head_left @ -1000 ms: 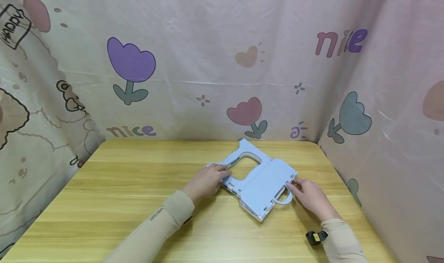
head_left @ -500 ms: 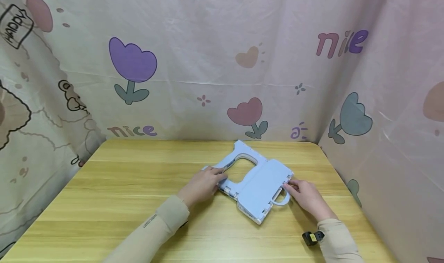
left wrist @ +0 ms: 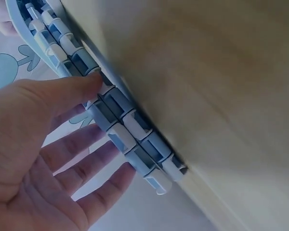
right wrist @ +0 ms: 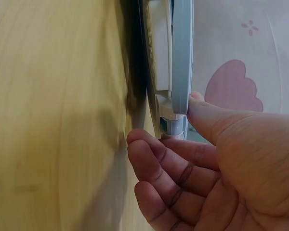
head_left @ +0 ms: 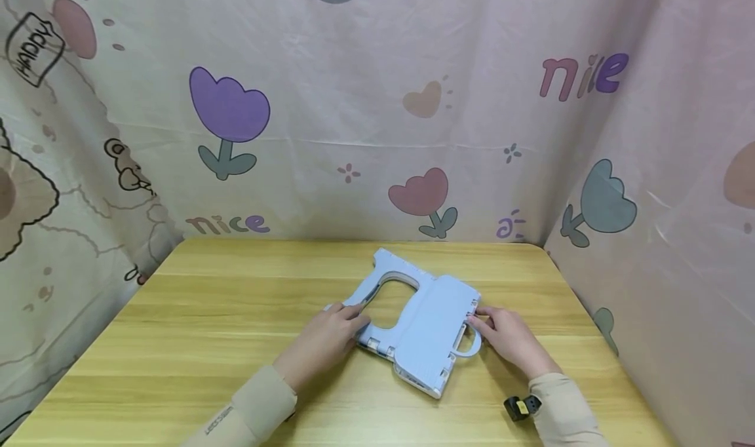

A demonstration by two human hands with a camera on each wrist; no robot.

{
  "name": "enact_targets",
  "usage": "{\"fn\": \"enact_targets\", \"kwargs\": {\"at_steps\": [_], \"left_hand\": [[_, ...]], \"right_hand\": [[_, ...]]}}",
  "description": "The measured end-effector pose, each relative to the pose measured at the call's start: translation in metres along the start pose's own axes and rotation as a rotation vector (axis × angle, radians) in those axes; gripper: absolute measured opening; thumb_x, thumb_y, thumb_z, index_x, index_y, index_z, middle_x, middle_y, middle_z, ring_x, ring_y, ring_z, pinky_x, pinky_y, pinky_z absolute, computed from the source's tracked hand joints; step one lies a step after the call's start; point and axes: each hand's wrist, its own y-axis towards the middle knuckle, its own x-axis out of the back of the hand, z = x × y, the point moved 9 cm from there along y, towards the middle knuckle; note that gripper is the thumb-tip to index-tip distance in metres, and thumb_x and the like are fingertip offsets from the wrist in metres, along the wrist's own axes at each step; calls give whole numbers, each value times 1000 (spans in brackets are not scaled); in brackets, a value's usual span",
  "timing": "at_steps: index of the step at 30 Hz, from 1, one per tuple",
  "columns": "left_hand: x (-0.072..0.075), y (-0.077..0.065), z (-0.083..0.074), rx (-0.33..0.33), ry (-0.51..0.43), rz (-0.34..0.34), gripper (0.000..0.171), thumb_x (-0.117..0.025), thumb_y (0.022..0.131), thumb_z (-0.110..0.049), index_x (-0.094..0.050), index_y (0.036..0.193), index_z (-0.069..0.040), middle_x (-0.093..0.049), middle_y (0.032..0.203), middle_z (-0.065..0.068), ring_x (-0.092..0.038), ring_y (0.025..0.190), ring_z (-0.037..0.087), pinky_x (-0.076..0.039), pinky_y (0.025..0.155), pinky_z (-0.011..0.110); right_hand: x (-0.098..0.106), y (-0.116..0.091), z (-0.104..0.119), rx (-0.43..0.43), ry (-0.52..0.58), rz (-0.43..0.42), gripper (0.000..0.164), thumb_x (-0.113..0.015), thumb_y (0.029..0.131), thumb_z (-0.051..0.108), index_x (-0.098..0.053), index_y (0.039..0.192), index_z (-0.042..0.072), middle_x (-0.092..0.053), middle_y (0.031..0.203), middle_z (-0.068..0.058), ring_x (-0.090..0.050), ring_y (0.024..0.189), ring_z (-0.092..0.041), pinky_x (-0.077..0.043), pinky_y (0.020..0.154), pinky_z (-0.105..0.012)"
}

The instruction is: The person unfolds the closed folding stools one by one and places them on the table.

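A light-blue folded plastic stool lies flat on the wooden table, its cut-out leg panel pointing away and its loop handle at the right. My left hand rests on its left edge. In the left wrist view the thumb presses the ribbed hinge edge and the fingers lie straight beyond it. My right hand holds the right edge just above the handle. There the thumb sits on the blue panel, with the fingers curled against the edge below.
A pink printed curtain closes off the back and both sides of the table. A small black and yellow device sits at my right wrist. Bare wood stretches to the left of the stool and in front of it.
The stool has slid left and a little toward me, turning slightly, with both hands keeping their places on its edges.
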Motion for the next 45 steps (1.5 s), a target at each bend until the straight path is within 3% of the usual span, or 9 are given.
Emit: {"fn": "enact_targets", "kwargs": {"at_steps": [12, 23, 29, 32, 35, 38, 40, 43, 45], "left_hand": [[16, -30, 2, 41, 28, -17, 41, -89, 86, -14, -77, 125, -16, -74, 136, 15, -72, 111, 32, -66, 90, 48], [23, -51, 2, 70, 62, 2, 44, -90, 87, -28, -75, 128, -18, -72, 138, 12, -70, 110, 29, -66, 80, 45], [25, -60, 2, 68, 78, 8, 46, -91, 86, -31, -76, 128, -20, -72, 138, 12, -69, 107, 26, -65, 76, 41], [26, -63, 0, 62, 81, 9, 46, -90, 86, -31, -76, 128, -20, -73, 136, 11, -69, 107, 26, -65, 74, 39], [26, -65, -2, 53, 87, 12, 45, -90, 86, -30, -76, 128, -20, -74, 133, 9, -69, 106, 25, -65, 74, 38], [26, -67, -4, 36, 93, 12, 45, -90, 86, -31, -76, 127, -20, -75, 129, 4, -68, 104, 23, -64, 75, 37], [26, -68, -6, 22, 99, 12, 45, -90, 86, -32, -76, 126, -20, -76, 125, 1, -68, 103, 22, -64, 75, 36], [25, -69, -9, 8, 110, 16, 43, -90, 86, -33, -76, 125, -20, -76, 122, -2, -68, 103, 21, -63, 74, 35], [25, -70, -10, 6, 115, 19, 43, -90, 86, -33, -76, 124, -20, -76, 120, -3, -68, 103, 21, -63, 74, 35]], "right_hand": [[-15, 5, 18, 17, 44, 23, 45, -64, 109, 33, -69, 140, 0, -51, 69, 1, -43, 63, -14, -37, 58, -26], [-24, 8, 27, 56, 95, 29, 42, -66, 108, 32, -71, 136, 1, -63, 78, 2, -52, 68, -12, -45, 62, -25], [-28, 5, 30, 75, 113, 29, 40, -68, 107, 33, -73, 132, 2, -79, 105, -7, -70, 91, -16, -63, 83, -38], [-29, 4, 31, 87, 118, 27, 38, -68, 107, 32, -74, 131, 3, -80, 117, -14, -75, 104, -25, -64, 96, -50], [-30, 4, 33, 94, 130, 31, 36, -68, 107, 30, -75, 129, 3, -79, 121, -17, -76, 111, -32, -62, 101, -54], [-31, 4, 35, 94, 137, 36, 34, -68, 107, 29, -75, 128, 4, -80, 119, -14, -75, 105, -25, -64, 95, -48], [-31, 5, 35, 84, 147, 46, 34, -68, 107, 28, -75, 129, 3, -80, 109, -9, -70, 91, -18, -62, 83, -39], [-32, 6, 36, 72, 170, 66, 35, -68, 107, 26, -74, 131, 1, -75, 91, 0, -56, 71, -11, -50, 66, -26], [-32, 6, 36, 67, 187, 78, 36, -67, 107, 24, -73, 132, 0, -70, 80, 1, -48, 63, -10, -43, 58, -25]]}}
